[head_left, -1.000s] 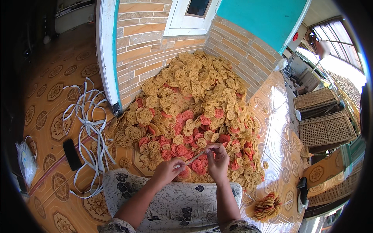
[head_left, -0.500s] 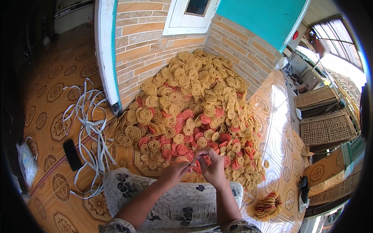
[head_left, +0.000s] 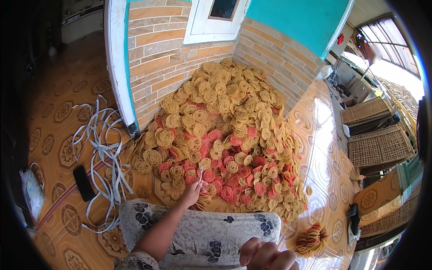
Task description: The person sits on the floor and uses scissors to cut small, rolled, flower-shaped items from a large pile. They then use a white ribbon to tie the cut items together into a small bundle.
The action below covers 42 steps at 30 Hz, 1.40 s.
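Observation:
My left hand (head_left: pixel 193 193) is closed around a thin pale strip (head_left: pixel 201 173), whose tip sticks up above the fingers. Just below that hand, over the edge of my lap, a bunch of stacked tan discs (head_left: pixel 202 203) shows partly; whether it hangs from the strip I cannot tell. Close to the camera at the lower edge, my right hand (head_left: pixel 267 256) has its fingers curled in, and anything inside them is hidden. In front lies a big heap of rose-shaped, lacy discs (head_left: pixel 220 99), mostly tan, with coral-red discs (head_left: pixel 227 193) showing in the middle and front.
Patterned cloth (head_left: pixel 193 225) covers my lap. Left of it lie tangled white strips (head_left: pixel 108 148), a black phone (head_left: pixel 83 181) and a plastic bag (head_left: pixel 31 189). A threaded bundle of discs (head_left: pixel 312 240) rests at right. Brick-tiled walls (head_left: pixel 157 49) back the heap; woven racks (head_left: pixel 380 148) stand far right.
My hands have come apart from above the heap's front edge. The left moved slightly left with the pale strip; the right drew back and down toward the camera.

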Each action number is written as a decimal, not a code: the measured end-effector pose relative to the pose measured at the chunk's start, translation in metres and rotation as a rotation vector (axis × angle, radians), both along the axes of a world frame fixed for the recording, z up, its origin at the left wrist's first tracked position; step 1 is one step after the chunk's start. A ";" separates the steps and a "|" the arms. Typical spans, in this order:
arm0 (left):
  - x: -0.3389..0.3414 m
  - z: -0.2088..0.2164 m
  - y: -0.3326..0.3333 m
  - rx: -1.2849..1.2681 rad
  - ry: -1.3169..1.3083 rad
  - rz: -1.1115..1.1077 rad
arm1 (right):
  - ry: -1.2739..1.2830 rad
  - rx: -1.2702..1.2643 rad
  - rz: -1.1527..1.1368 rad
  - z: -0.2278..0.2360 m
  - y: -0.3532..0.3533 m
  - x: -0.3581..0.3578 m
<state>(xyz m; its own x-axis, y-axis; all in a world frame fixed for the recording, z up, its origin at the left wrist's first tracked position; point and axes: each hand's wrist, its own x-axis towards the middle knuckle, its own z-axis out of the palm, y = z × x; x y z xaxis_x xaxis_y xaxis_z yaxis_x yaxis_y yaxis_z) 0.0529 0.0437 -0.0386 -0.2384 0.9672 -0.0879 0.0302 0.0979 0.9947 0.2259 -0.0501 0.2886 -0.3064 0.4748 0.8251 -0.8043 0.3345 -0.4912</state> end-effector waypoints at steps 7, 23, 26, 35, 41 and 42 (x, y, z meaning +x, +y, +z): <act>-0.010 0.000 -0.002 -0.057 -0.068 0.005 | -0.062 -0.018 0.127 -0.005 0.004 0.006; -0.010 -0.002 0.001 -0.108 -0.238 -0.033 | -0.772 0.253 -0.934 -0.089 0.245 -0.049; -0.013 -0.007 0.005 -0.056 -0.096 0.013 | -1.439 0.550 -1.116 -0.161 0.338 -0.068; -0.017 -0.014 0.004 -0.076 -0.109 0.060 | -1.510 0.721 -1.051 -0.212 0.354 -0.068; -0.004 -0.002 0.003 -0.077 -0.111 -0.062 | -1.110 -0.491 -0.437 -0.255 0.269 -0.005; -0.002 0.000 0.002 -0.068 -0.136 -0.092 | -1.058 -0.825 -0.237 -0.259 0.261 0.007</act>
<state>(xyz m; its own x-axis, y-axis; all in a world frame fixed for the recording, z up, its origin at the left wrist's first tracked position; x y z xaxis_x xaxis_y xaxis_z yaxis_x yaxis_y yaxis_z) 0.0510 0.0461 -0.0386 -0.1307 0.9751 -0.1791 -0.0923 0.1679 0.9815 0.2329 0.2105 0.0293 -0.4524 0.8404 -0.2983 0.1131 -0.2778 -0.9540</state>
